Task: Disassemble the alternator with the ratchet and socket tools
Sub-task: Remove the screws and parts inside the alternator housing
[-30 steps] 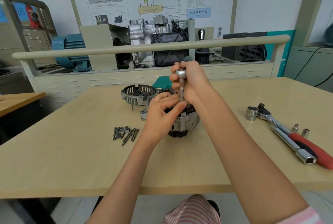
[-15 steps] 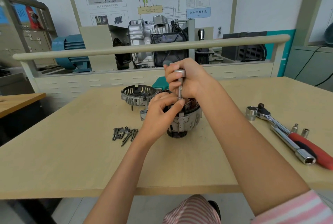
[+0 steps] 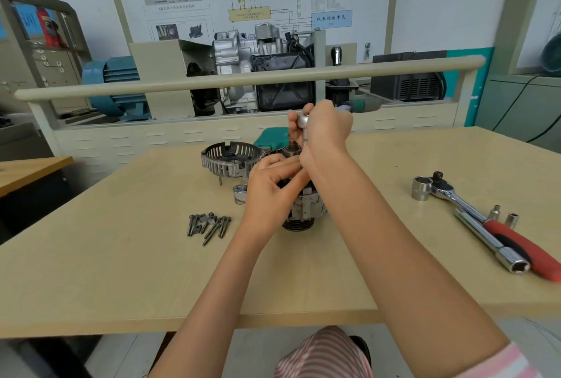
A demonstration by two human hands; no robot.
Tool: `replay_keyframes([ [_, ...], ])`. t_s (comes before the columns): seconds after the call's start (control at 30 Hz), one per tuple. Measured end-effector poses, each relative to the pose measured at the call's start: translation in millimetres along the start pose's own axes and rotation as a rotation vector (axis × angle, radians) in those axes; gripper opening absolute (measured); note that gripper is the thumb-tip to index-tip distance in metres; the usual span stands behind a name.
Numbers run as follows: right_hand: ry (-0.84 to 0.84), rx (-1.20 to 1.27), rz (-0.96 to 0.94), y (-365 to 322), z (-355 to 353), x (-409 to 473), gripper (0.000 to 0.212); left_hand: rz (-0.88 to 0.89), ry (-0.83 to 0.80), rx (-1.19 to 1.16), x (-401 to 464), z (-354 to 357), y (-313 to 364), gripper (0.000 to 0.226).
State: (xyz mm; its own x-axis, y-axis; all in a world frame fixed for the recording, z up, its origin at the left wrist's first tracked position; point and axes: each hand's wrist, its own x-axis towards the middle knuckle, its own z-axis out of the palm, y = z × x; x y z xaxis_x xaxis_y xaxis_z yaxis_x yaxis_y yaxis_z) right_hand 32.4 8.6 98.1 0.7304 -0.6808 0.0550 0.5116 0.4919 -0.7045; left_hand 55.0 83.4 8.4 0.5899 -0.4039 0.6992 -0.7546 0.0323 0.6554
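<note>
Gripping small ratchet (image 3: 304,122) in right hand (image 3: 326,131) above alternator (image 3: 303,207); left hand (image 3: 270,186) clasps alternator top, mid-table (image 3: 121,256).

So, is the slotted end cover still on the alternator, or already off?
Off. The slotted end cover sits by itself on the table, left of the alternator.

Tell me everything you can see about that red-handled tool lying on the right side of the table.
The red-handled ratchet lies flat on the table, untouched. Its shiny metal head, farthest from the person, carries a large silver socket. The steel shank runs diagonally toward the near right edge into a red and black grip. A chrome extension bar lies alongside it.
</note>
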Motion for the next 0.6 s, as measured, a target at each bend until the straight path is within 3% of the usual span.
replay_keyframes([
  [0.13, -0.088, 0.205, 0.099, -6, -1, 0, 0.029, -0.015, -0.017, -0.015, 0, -1, 2, 0.015],
  [0.27, -0.335, 0.085, 0.443, -17, -6, 8, 0.029, -0.071, -0.014, -0.033, 1, -1, 6, 0.021],
  [0.43, -0.605, -0.005, 0.673, -20, -8, 14, 0.028, -0.024, -0.069, 0.005, 1, -3, 1, 0.018],
  [0.53, -0.6, -0.016, 0.677, -22, -7, 11, 0.029, 0.031, -0.072, -0.013, 2, -5, 1, 0.027],
  [0.6, -0.451, -0.034, 0.544, -17, -4, 7, 0.027, 0.035, -0.068, -0.019, 2, -4, 1, 0.029],
])
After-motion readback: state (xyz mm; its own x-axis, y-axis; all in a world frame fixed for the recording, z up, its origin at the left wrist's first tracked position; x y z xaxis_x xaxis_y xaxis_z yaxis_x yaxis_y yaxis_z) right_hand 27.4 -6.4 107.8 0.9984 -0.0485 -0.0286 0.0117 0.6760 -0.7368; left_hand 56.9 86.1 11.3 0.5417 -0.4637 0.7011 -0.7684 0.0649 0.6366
